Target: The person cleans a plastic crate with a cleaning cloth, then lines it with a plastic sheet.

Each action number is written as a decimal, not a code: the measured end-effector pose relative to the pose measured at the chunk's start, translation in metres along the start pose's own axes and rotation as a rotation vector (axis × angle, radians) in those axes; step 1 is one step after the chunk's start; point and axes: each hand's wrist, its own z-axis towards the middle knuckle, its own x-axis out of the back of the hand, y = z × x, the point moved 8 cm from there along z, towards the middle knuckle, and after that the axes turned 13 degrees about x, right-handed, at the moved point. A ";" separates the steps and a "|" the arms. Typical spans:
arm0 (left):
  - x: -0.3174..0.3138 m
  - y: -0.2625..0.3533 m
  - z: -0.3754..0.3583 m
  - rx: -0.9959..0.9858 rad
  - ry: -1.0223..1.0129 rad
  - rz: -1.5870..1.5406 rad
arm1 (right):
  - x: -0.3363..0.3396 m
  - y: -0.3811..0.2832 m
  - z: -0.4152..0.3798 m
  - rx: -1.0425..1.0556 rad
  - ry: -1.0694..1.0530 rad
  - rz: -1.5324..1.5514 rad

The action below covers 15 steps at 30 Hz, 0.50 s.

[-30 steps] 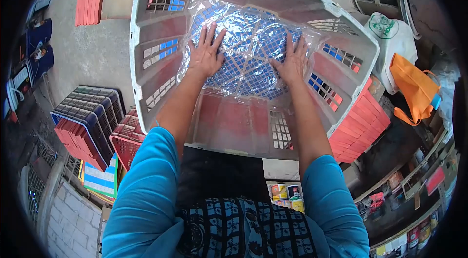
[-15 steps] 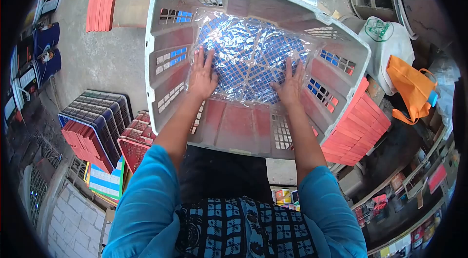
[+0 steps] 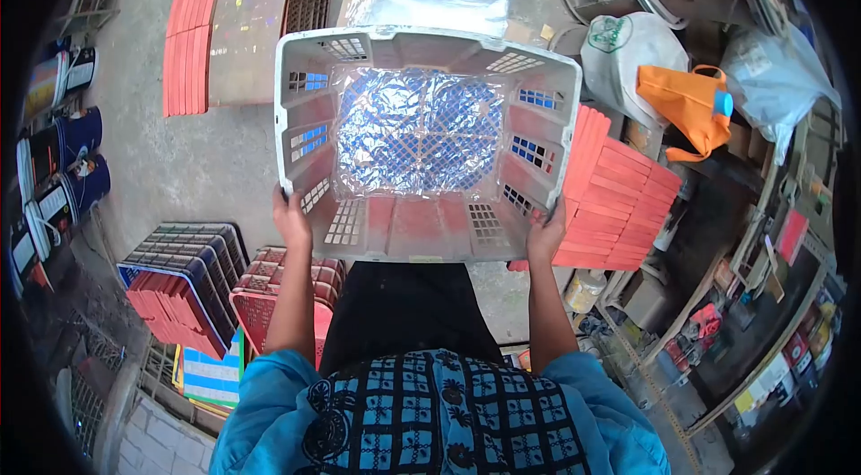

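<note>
Left hand (image 3: pixel 291 217) clamped on crate (image 3: pixel 421 233) near-left corner rim, right hand (image 3: pixel 545 233) clamped on near-right corner; both grips closed on the rim. Crate is held in the air in front of the torso, above the floor, mouth facing up at the camera. Clear plastic liner (image 3: pixel 417 130) lies flat on the bottom mesh. Judged: keep both grips level so the liner stays put. Long axis runs left-right, near wall towards the person. Red crate stacks (image 3: pixel 619 197) to the right, orange bag (image 3: pixel 686 98) beyond.

Bare floor is lying open left of the crate (image 3: pixel 421 139); red slats (image 3: pixel 619 197) are crowding its right side.
</note>
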 end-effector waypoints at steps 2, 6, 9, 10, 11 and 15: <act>-0.001 0.018 -0.006 -0.041 0.065 0.069 | 0.003 -0.005 0.001 0.001 -0.007 -0.020; -0.003 0.049 -0.013 -0.113 0.054 0.100 | 0.003 -0.004 -0.007 -0.035 0.006 -0.036; -0.006 0.054 -0.008 -0.117 0.048 0.197 | 0.002 0.000 -0.011 -0.006 0.033 -0.092; -0.007 0.056 -0.007 -0.101 0.031 0.232 | 0.003 -0.003 -0.010 0.004 0.041 -0.105; -0.005 0.055 -0.004 -0.213 0.091 0.254 | 0.003 -0.006 -0.010 0.012 0.027 -0.109; 0.002 0.071 -0.027 -0.546 0.134 0.186 | 0.007 -0.020 -0.013 0.096 0.013 -0.140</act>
